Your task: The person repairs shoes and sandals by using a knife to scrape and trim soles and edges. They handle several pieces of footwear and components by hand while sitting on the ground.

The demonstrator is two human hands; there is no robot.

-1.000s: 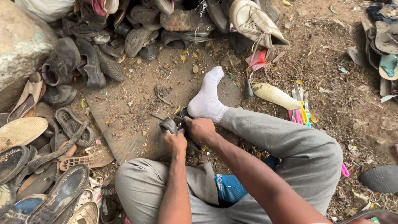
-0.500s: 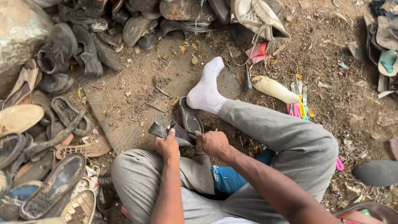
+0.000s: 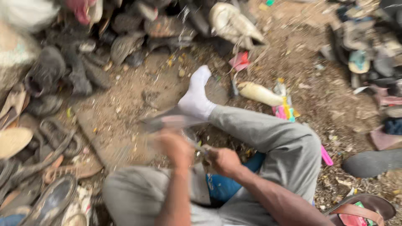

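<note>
both hands (image 3: pixel 178 146) over littered dirt ground (image 3: pixel 314 67)

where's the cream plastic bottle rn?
In the head view, the cream plastic bottle lies on the dirt ground right of centre, just right of the white-socked foot, beside the bright plastic strips and below the red scrap.
</note>
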